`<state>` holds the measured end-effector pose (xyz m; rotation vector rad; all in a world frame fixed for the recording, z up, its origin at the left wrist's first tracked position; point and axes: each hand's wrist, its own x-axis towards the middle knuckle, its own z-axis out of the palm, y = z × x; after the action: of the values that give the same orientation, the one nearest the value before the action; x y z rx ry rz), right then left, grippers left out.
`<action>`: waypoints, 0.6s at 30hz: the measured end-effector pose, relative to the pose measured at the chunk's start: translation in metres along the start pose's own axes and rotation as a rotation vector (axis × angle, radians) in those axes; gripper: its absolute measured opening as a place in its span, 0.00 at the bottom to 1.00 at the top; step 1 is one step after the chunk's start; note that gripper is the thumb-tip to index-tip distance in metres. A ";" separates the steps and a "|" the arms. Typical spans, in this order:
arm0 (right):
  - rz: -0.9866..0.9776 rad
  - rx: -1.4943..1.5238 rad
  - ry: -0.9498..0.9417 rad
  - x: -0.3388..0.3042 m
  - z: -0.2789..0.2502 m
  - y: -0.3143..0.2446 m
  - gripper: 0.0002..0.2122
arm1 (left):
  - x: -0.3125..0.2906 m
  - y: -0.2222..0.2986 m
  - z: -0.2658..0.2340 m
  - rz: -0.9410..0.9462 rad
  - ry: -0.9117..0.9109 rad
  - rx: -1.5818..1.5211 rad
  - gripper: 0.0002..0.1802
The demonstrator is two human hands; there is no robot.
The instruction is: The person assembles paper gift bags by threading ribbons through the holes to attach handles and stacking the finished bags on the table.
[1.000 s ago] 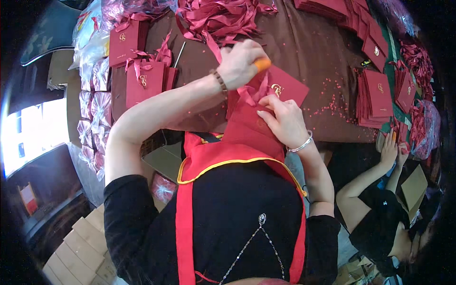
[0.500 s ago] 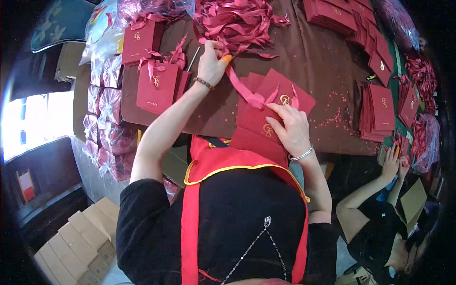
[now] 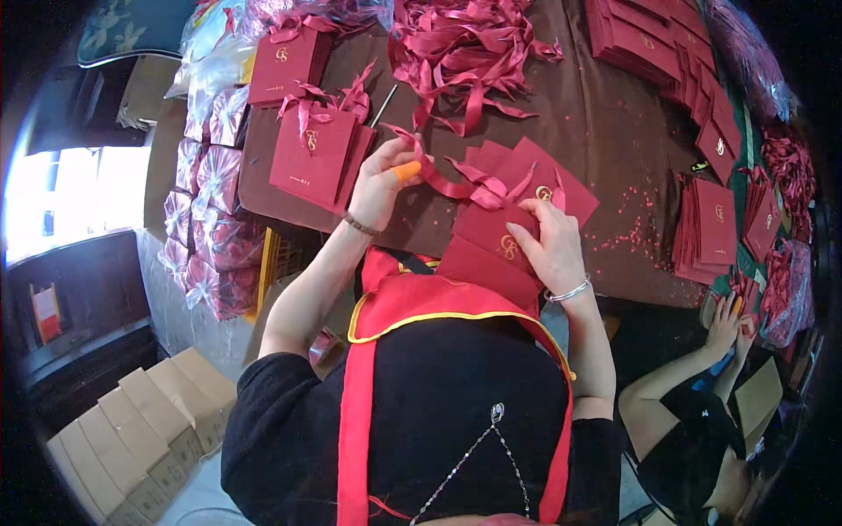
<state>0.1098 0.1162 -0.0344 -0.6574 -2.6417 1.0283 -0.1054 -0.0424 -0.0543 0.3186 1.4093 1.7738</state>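
My left hand (image 3: 382,188), with an orange cover on one finger, pinches a pink-red ribbon (image 3: 445,185). From there the ribbon runs to the top of a dark red paper gift bag (image 3: 485,230) with a gold emblem, where more ribbon lies in loops. My right hand (image 3: 556,250) has its thumb and fingers closed on the upper right part of that bag; the exact grip is partly hidden. Behind it, more red bags (image 3: 566,186) fan out, and the bag's lower end rests against my red apron (image 3: 430,300).
A ribbon heap (image 3: 460,53) lies beyond my hands. Ribboned bags (image 3: 307,162) stand at left, near a thin rod (image 3: 383,105) and wrapped bundles (image 3: 215,180). Bag stacks (image 3: 706,223) line the right side. A co-worker's hands (image 3: 724,326) work at lower right. Cartons (image 3: 145,421) sit lower left.
My left hand has come away from the ribbon heap, back toward me, bringing the ribbon, which now curves slackly to the bag. My right hand stays at the bag. The view has shifted slightly.
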 end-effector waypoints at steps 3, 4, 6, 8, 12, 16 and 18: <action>-0.017 -0.040 0.015 0.001 0.003 -0.001 0.14 | 0.007 0.013 -0.006 -0.048 -0.063 -0.152 0.13; -0.017 -0.042 0.017 0.001 0.004 0.000 0.14 | 0.011 0.017 -0.010 -0.065 -0.148 -0.213 0.12; -0.043 -0.079 0.022 0.001 0.005 -0.001 0.15 | 0.020 0.015 -0.005 -0.047 0.046 -0.214 0.11; 0.014 -0.049 -0.006 0.001 0.001 -0.007 0.15 | 0.020 0.022 0.002 0.009 0.064 -0.203 0.08; -0.200 -0.361 0.298 0.023 -0.004 -0.024 0.12 | 0.018 0.025 0.004 -0.001 -0.096 -0.075 0.06; -0.293 -0.224 0.145 0.073 0.018 -0.040 0.16 | 0.011 0.020 0.006 -0.032 -0.152 0.218 0.07; -0.338 -0.125 0.119 0.092 0.017 -0.042 0.15 | 0.002 0.031 0.023 0.056 -0.117 0.292 0.09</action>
<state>0.0098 0.1234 -0.0128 -0.2690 -2.6062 0.7108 -0.1057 -0.0265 -0.0194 0.6115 1.5875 1.5646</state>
